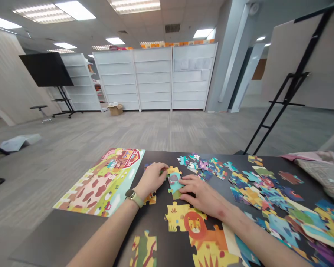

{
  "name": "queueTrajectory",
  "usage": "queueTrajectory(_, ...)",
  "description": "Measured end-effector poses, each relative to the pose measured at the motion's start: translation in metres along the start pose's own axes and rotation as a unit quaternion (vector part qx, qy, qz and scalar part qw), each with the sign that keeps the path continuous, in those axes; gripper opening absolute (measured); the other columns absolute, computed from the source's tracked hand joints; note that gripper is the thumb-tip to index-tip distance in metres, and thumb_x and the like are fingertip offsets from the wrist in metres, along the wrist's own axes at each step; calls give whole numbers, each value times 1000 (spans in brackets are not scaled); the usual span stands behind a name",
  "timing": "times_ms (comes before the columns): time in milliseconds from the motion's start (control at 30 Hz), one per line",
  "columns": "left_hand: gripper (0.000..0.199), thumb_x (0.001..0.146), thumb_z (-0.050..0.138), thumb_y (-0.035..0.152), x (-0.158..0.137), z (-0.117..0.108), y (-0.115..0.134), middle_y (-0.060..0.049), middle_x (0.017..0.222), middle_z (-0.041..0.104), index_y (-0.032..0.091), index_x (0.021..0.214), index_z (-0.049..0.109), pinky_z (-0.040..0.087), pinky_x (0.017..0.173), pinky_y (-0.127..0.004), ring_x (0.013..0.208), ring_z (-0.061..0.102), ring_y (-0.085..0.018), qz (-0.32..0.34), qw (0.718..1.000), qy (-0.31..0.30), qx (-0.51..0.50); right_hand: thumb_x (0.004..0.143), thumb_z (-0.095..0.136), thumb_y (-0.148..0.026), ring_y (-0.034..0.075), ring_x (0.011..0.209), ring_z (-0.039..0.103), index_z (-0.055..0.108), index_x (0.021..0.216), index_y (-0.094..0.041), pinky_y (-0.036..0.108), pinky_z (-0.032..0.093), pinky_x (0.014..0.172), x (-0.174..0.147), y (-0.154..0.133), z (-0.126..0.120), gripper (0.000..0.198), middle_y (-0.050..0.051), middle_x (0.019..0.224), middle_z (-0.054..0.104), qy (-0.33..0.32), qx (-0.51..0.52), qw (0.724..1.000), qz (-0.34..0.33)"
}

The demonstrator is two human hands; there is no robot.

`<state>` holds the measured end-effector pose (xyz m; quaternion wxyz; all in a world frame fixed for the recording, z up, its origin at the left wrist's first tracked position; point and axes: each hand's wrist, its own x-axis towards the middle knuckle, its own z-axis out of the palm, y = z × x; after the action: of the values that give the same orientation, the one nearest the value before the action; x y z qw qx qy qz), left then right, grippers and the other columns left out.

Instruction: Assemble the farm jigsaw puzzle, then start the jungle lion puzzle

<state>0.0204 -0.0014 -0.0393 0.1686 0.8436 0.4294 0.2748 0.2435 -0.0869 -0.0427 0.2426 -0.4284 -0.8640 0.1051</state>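
Observation:
A small joined strip of jigsaw puzzle pieces (173, 181), with yellow, light blue and a grey animal on it, lies on the dark table between my hands. My left hand (153, 180), wearing a watch, has its fingertips closed on the upper left edge of the strip. On the opposite side, the curled fingers and thumb of my right hand (193, 189) grip the strip's right edge. Nearer to me is a joined lion section (196, 226). An orange puzzle piece (150, 199) shows partly under my left wrist. Below sits a yellow and green puzzle piece (144, 248).
A farm picture sheet (100, 181) covers the table's left part. Many loose puzzle pieces (267, 189) are spread across the right side, some overlapping. A patterned bag (320, 174) rests at the right edge. Beyond the table stand a black easel frame (284, 100) and white shelves (153, 78).

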Motion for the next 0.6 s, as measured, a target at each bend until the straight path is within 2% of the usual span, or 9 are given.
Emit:
queueTrajectory(100,29,91,54,16,-3,-9,-2,-4,112,73,27,113,69,45,92,-43,105,63,-28,19,999,-21,42,92,66,-21,26,116,62,79,100,-24,42,48,101,0,-5,-3,15,9,119,73,4,-6,1000,6)
queueTrajectory(233,28,89,55,15,-4,-15,-8,-7,118,70,26,110,71,45,95,-48,110,62,-31,19,997,-24,74,95,61,-21,25,111,64,77,104,-23,39,50,97,0,-10,-7,19,9,117,73,-8,-12,1000,0)
queueTrajectory(333,27,91,58,20,-4,-14,-7,-9,130,64,25,115,70,42,103,-50,121,56,-31,42,997,-28,65,96,54,-17,25,111,62,76,107,-24,41,50,97,0,-15,-6,25,8,118,72,-23,-29,999,-5)
queueTrajectory(433,36,86,71,32,-7,-11,-1,-6,139,60,27,121,67,39,112,-45,130,52,-28,100,992,-67,36,94,48,-10,25,115,60,74,113,-26,44,49,99,0,-15,-11,35,7,125,70,-32,-32,999,-23)
queueTrajectory(500,41,82,77,34,-10,-10,4,-5,136,62,29,122,67,40,113,-44,129,54,-27,127,987,-97,20,91,45,-6,25,122,58,72,119,-25,46,47,104,-1,-10,-22,43,8,134,66,15,-23,999,-23)
queueTrajectory(600,38,81,78,31,-12,-12,5,-6,129,66,28,117,69,44,108,-45,125,57,-29,142,983,-117,2,91,40,-7,24,124,59,71,118,-22,46,46,107,-5,8,-49,44,10,133,66,153,-10,987,49)
